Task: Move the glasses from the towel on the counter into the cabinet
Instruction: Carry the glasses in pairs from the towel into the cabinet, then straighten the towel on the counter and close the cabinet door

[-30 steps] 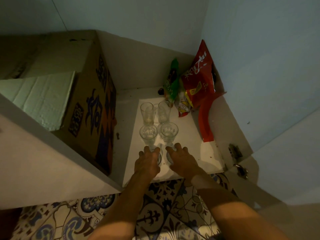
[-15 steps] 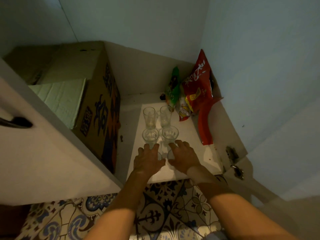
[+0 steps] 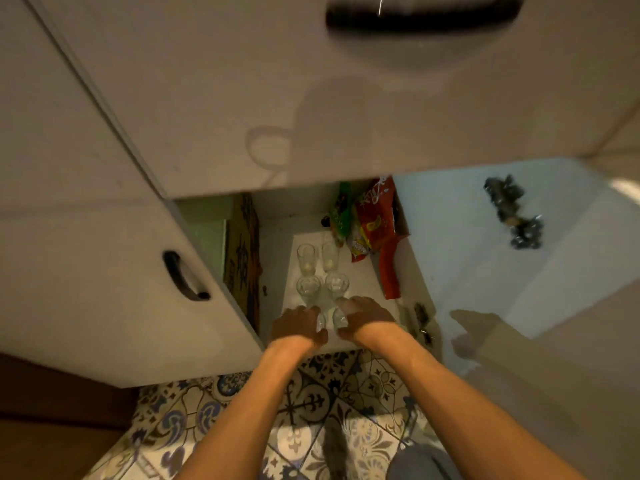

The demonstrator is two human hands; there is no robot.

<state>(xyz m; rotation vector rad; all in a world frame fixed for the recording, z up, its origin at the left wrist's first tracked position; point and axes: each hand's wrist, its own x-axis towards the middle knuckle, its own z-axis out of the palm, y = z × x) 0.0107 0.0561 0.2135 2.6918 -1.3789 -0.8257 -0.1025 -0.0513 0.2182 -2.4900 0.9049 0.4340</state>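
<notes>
Your left hand (image 3: 298, 323) and right hand (image 3: 363, 315) each grip a glass at the cabinet shelf (image 3: 367, 282) front edge; four glasses (image 3: 320, 271) behind, snack bags (image 3: 367, 223) at back, cardboard box (image 3: 242, 258) left

Glasses (image 3: 320, 271) fill the shelf's middle — snack bags (image 3: 370, 223) right, cardboard box (image 3: 242, 258) left.

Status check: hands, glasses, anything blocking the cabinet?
Both hands, left and right, on the front pair of glasses. Four more glasses stand behind on the shelf. Snack bags at the rear right, apart.
</notes>
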